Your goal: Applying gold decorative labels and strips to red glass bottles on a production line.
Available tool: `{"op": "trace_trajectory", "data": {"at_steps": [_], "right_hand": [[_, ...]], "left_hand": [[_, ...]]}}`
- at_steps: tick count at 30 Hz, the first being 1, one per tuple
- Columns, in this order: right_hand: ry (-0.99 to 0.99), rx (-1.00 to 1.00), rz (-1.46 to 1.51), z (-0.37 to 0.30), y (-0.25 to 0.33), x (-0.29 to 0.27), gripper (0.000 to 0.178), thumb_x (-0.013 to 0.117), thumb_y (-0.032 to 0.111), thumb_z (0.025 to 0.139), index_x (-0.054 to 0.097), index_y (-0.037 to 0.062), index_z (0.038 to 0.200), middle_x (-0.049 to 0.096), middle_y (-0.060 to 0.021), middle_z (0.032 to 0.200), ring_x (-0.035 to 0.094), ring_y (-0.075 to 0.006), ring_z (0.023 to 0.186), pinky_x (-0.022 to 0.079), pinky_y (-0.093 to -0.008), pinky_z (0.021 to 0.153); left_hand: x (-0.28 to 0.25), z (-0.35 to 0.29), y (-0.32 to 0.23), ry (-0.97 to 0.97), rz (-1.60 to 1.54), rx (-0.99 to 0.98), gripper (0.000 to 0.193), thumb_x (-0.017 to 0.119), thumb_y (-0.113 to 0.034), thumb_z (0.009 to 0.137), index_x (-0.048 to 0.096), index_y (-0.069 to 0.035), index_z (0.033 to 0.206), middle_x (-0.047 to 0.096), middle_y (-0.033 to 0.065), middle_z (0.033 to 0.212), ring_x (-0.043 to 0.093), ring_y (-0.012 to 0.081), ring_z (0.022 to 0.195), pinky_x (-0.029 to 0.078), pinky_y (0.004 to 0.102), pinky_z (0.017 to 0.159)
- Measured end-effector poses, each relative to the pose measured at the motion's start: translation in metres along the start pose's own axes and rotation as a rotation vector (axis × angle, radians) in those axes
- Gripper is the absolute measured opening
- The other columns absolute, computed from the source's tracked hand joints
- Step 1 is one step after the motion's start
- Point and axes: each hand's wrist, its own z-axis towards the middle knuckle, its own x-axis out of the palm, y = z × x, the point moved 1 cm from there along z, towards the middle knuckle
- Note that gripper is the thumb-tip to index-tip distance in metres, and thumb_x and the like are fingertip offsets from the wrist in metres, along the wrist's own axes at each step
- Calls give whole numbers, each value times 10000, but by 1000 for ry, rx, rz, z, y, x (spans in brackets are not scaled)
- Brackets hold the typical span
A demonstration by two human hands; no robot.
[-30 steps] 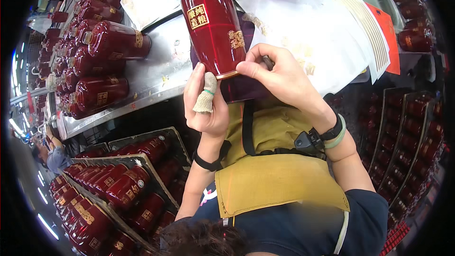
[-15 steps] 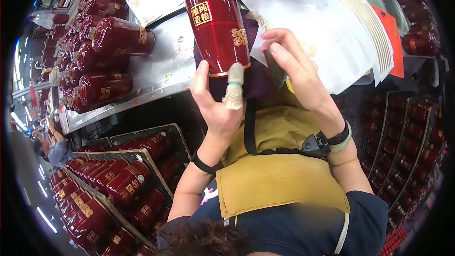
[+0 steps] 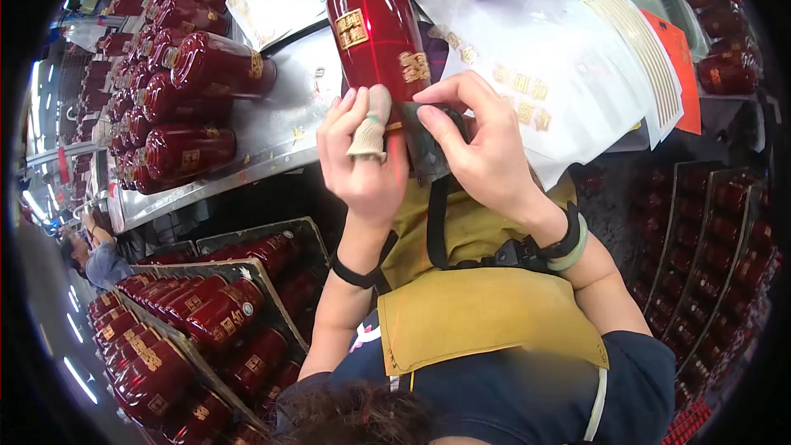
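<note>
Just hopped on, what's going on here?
A person in a mustard apron is handling a glossy red bottle that already bears gold decorations. The left hand, one finger in a cloth cover, is at the bottle's near end. The right hand pinches a dark flat piece beside that end; what the piece is, I can't tell. White sheets lie to the right, and more red bottles crowd the metal table at left.

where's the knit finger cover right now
In the head view, left of centre, the knit finger cover is worn on the left hand, by the lower end of the red bottle.
</note>
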Motion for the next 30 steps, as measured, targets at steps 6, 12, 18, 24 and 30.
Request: {"op": "trace_trajectory", "data": {"at_steps": [6,12,18,24,30], "right_hand": [[-54,20,18,-2,-8,-7,91,683,19,932,672,-32,1007,659,-132,954,662,-229,864,532,-344,799],[-33,57,13,-5,-2,-1,109,684,24,926,674,-46,1009,667,-138,931,677,-222,859,541,-332,794],[-83,49,53,-5,-8,-4,101,686,16,931,673,-47,1009,673,-147,958,691,-235,873,543,-334,799],[-81,73,86,-4,-4,-2,100,691,11,924,672,-46,1003,675,-149,955,690,-244,873,543,-345,798],[-89,60,70,-4,-3,-1,107,694,29,923,669,-44,998,677,-151,938,691,-247,873,543,-349,793]], "left_hand": [[-6,-19,5,51,-85,-330,459,820,18,766,731,16,1216,700,129,1209,673,372,1147,517,454,1051],[0,-5,2,-36,-96,-71,520,788,100,724,758,-35,1225,704,86,1238,660,304,1178,470,510,1104],[-7,-3,-8,3,-99,-267,531,751,126,744,737,-15,1256,718,125,1240,657,337,1206,463,443,1092],[0,-8,6,-38,-223,-164,508,728,126,790,698,27,1288,695,140,1328,649,303,1248,435,452,1136],[-10,4,-18,-44,-38,-145,547,728,116,764,714,-20,1294,656,144,1390,638,305,1266,414,453,1144]]}}
